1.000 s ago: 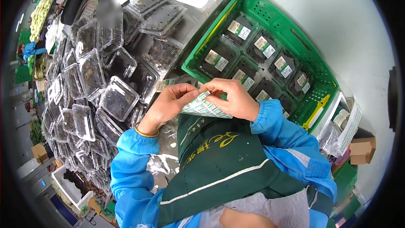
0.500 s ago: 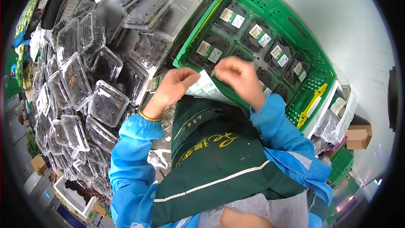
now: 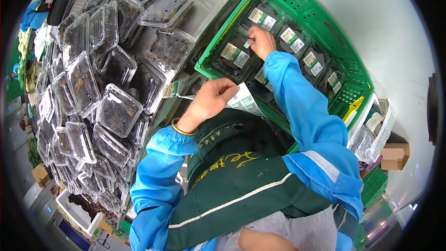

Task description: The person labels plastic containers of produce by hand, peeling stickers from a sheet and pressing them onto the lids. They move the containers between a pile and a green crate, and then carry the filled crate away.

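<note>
My left hand pinches a sheet of green-and-white stickers by its edge, in front of my dark green apron. Over the green crate, my right hand reaches in with its fingers pinched on a small sticker, near the gap between two clear boxes at the crate's left side. The upper box and the lower box both carry labels on their lids. More labelled boxes of dark contents sit in rows beside them.
A large heap of clear boxes with dark contents covers the metal table on the left. A yellow strip lies at the crate's right end. Beyond it are a white bin and a cardboard box.
My right hand has moved from beside the sticker sheet up and over the boxes in the crate. My left hand still holds the sheet, slightly farther right. The view has shifted a little.
</note>
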A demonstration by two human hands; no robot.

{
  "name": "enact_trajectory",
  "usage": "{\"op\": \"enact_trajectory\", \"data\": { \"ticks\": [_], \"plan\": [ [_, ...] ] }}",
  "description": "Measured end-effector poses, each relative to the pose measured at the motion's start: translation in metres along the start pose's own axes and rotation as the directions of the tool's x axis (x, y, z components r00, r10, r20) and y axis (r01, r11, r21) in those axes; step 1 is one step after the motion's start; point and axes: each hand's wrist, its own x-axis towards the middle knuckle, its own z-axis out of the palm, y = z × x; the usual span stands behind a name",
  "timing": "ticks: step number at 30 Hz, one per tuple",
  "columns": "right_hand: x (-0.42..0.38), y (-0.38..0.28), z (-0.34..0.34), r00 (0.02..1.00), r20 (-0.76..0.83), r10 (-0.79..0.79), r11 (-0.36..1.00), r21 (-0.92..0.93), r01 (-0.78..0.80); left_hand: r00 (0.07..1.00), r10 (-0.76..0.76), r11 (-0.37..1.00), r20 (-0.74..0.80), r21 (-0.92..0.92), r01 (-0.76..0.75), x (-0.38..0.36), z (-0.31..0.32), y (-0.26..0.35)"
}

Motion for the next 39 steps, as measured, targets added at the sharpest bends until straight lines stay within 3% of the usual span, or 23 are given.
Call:
{"op": "enact_trajectory", "data": {
  "ticks": [1,2,3,5,7,9,11,13,14,15,17,19,21,23,24,27,29,31,33,39],
  "plan": [
    [0.0,0.002,0.005,0.995,0.072,0.064,0.978,0.192,-0.077,1.0,0.002,0.999,-0.002,-0.051,-0.002,0.001,0.002,-0.006],
    [-0.002,0.0,0.017,0.986,0.164,0.003,0.902,0.425,-0.074,1.0,0.003,0.995,-0.003,-0.102,-0.004,0.002,0.004,-0.01],
    [-0.01,-0.021,0.011,0.915,0.397,0.07,0.592,0.722,-0.358,1.0,0.002,0.995,-0.001,-0.104,-0.003,0.003,0.006,-0.01],
    [-0.017,-0.015,0.034,0.964,0.255,-0.075,0.635,0.758,-0.151,0.997,0.048,0.997,-0.057,-0.062,-0.052,0.006,0.007,-0.007],
    [-0.017,-0.015,0.023,0.99,0.134,0.052,0.678,0.723,-0.133,0.998,0.034,0.997,-0.055,-0.061,-0.038,0.009,0.002,-0.006],
    [-0.032,-0.032,-0.022,0.952,0.269,0.146,0.446,0.841,-0.306,0.993,0.096,0.994,-0.067,-0.046,-0.099,0.015,-0.004,-0.006],
    [-0.062,-0.059,-0.076,0.93,0.366,-0.038,0.411,0.854,-0.319,0.997,0.068,0.997,-0.041,-0.031,-0.069,0.02,-0.011,0.001],
    [-0.093,-0.08,-0.106,0.9,0.414,-0.135,0.474,0.825,-0.308,0.997,0.076,0.997,-0.027,-0.031,-0.076,0.028,-0.015,0.001],
    [-0.104,-0.089,-0.117,0.882,0.419,-0.217,0.584,0.78,-0.227,0.998,0.066,0.998,-0.018,-0.02,-0.066,0.03,-0.016,0.004],
    [-0.114,-0.097,-0.123,0.865,0.465,-0.187,0.643,0.724,-0.25,0.998,0.056,0.998,-0.006,-0.007,-0.056,0.032,-0.016,0.008],
    [-0.128,-0.099,-0.119,0.927,0.334,-0.171,0.708,0.696,-0.121,0.999,0.045,0.999,0.023,-0.021,-0.045,0.032,-0.014,0.02],
    [-0.135,-0.102,-0.115,0.963,0.24,-0.122,0.712,0.697,-0.084,0.99,-0.018,0.99,0.142,-0.137,0.038,0.032,-0.013,0.03],
    [-0.142,-0.103,-0.116,0.986,0.148,-0.076,0.718,0.694,-0.049,0.981,-0.02,0.993,0.195,-0.108,0.042,0.036,-0.012,0.035],
    [-0.147,-0.102,-0.118,0.988,0.024,-0.15,0.818,0.565,0.11,0.978,-0.05,0.99,0.204,-0.121,0.075,0.041,-0.01,0.036],
    [-0.149,-0.1,-0.118,0.989,0.02,-0.145,0.819,0.564,0.108,0.983,0.007,0.997,0.183,-0.08,0.008,0.046,-0.007,0.034],
    [-0.154,-0.094,-0.117,0.991,0.043,-0.126,0.761,0.645,0.069,0.992,-0.014,1.0,0.123,-0.024,0.017,0.05,0.001,0.033],
    [-0.156,-0.096,-0.122,0.999,-0.037,-0.027,0.646,0.762,0.046,0.996,-0.005,1.0,0.089,-0.021,0.007,0.053,0.002,0.033],
    [-0.159,-0.094,-0.123,0.999,-0.011,-0.031,0.666,0.745,0.028,0.997,-0.053,0.999,0.058,0.007,0.052,0.054,0.003,0.036],
    [-0.161,-0.098,-0.124,0.992,-0.055,-0.111,0.764,0.634,0.121,0.995,-0.054,0.999,0.079,0.005,0.054,0.056,0.005,0.032],
    [-0.17,-0.103,-0.116,0.987,-0.13,-0.095,0.797,0.584,0.154,0.983,-0.105,0.994,0.152,0.005,0.106,0.053,0.007,0.031]
  ]
}}
